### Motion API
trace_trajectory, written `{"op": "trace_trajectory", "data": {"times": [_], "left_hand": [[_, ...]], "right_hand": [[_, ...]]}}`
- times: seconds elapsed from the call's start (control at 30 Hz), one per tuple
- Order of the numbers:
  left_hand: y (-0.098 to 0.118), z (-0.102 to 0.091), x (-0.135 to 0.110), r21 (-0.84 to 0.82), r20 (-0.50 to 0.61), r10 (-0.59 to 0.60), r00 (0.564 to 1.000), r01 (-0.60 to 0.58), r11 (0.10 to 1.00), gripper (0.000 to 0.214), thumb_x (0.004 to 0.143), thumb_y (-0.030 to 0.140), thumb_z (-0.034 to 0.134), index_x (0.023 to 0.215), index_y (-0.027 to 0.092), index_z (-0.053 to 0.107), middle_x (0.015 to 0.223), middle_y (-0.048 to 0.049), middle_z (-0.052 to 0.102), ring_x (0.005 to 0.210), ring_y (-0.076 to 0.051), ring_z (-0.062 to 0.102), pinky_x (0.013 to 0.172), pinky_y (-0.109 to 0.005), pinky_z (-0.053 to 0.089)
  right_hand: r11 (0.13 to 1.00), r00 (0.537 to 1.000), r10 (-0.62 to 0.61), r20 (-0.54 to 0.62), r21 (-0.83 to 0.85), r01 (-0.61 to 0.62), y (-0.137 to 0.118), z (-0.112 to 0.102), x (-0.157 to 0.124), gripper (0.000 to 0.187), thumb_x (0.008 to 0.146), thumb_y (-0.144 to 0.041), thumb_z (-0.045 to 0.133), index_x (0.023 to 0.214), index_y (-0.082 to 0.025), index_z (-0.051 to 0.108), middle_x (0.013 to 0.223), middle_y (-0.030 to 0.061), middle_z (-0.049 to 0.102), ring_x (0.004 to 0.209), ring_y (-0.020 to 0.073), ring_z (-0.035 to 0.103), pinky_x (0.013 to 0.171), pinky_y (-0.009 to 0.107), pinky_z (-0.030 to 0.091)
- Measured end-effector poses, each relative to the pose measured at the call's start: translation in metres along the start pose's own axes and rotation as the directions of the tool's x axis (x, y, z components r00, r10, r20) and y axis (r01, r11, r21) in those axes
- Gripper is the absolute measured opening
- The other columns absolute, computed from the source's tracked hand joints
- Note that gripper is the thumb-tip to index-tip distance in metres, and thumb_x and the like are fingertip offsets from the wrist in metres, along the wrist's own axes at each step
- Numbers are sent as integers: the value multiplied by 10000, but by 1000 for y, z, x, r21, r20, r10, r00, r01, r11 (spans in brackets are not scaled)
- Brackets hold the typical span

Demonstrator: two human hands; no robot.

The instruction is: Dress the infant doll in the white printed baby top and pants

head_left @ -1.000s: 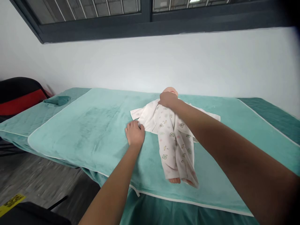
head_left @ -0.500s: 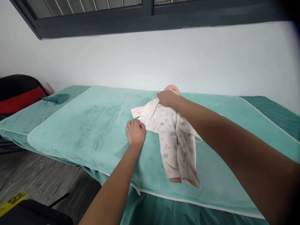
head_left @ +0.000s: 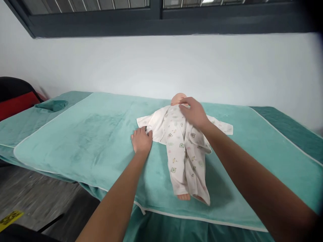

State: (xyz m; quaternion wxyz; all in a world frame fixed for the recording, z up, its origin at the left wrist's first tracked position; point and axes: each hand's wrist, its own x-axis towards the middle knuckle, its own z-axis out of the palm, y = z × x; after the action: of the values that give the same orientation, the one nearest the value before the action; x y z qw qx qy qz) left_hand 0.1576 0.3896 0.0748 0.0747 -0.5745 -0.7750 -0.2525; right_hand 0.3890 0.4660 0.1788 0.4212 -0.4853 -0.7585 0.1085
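Observation:
A baby doll (head_left: 177, 98) lies on its back on the bed, head toward the wall. It wears a white long-sleeved top (head_left: 161, 119) and white trousers (head_left: 175, 158) with small animal prints; one bare foot (head_left: 183, 197) shows. My left hand (head_left: 141, 139) rests palm down on the sheet at the top's left edge. Its thumb and index finger stand apart, with a bit of cloth and a small dark spot between them. Over the doll's upper chest and neck is my right hand (head_left: 193, 112), fingers stretched out beside the collar. Part of the doll's head is behind it.
A turquoise plush sheet (head_left: 75, 134) with white piping covers the bed. Behind stand a white wall (head_left: 113, 64) and a dark window frame (head_left: 96, 25). A black and red chair (head_left: 17, 102) is at left; a yellow label (head_left: 10, 220) shows at lower left.
My right hand has moved from the top's left shoulder to the right side of the neck, uncovering the collar area and right sleeve. My left hand stays by the top's left edge.

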Motion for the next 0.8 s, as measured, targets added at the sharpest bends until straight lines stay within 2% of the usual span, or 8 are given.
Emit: {"op": "trace_trajectory", "data": {"times": [0.1,0.17,0.27,0.4,0.53,0.63,0.7,0.8], "left_hand": [[2,3,8,24,47,12,999,-13,1000,351,928,427,484,1111,197,677,1070,-128,727,1063,-325,610,912,-454,410],[3,5,12,45,73,24,997,-27,999,342,935,431,469,1042,192,690,981,-127,739,1024,-326,631,901,-453,412],[2,7,14,57,57,36,998,-39,998,328,945,424,451,993,186,672,906,-118,732,959,-320,650,879,-447,417],[-2,5,10,-55,10,-34,999,35,998,314,960,446,430,1007,198,618,815,-75,697,820,-283,639,821,-411,431],[-3,0,7,-370,18,-144,989,140,918,268,939,478,478,986,226,558,714,1,586,678,-206,558,648,-317,424],[15,-12,8,-603,-25,-235,972,173,779,250,919,480,530,953,233,516,691,38,499,627,-154,494,602,-275,426],[39,-24,6,-702,-88,-237,967,109,704,212,924,442,544,936,234,505,768,26,537,693,-145,528,639,-264,459],[82,-41,-3,-737,-220,-16,975,-155,657,113,940,344,553,946,236,519,941,-6,629,876,-153,605,761,-272,500]], "right_hand": [[979,969,181,-170,128,-161,24,-17,-13,257,890,-352,501,1024,-196,654,1123,95,691,1068,246,614,985,421,445],[956,951,271,-148,157,-248,38,-16,-16,271,861,-388,546,995,-189,671,1094,99,707,1041,259,626,988,447,445],[912,932,355,-73,248,-328,48,-3,-22,338,856,-424,566,1065,-188,686,1184,105,697,1103,265,618,1037,459,425],[845,928,374,-2,412,-340,49,5,-34,425,868,-436,591,1239,-239,654,1393,60,604,1299,243,530,1143,439,352],[826,952,299,70,481,-295,51,2,-40,448,861,-420,627,1286,-280,642,1478,23,532,1394,234,448,1203,443,287],[813,959,270,89,513,-276,52,0,-39,431,865,-405,630,1281,-291,649,1486,12,524,1414,231,427,1219,447,267],[816,965,243,100,517,-259,52,0,-38,432,873,-399,625,1291,-292,641,1501,9,507,1430,222,403,1226,438,254],[841,979,178,101,501,-205,52,2,-39,429,885,-389,612,1302,-288,628,1515,15,490,1443,217,381,1227,436,246]]}}
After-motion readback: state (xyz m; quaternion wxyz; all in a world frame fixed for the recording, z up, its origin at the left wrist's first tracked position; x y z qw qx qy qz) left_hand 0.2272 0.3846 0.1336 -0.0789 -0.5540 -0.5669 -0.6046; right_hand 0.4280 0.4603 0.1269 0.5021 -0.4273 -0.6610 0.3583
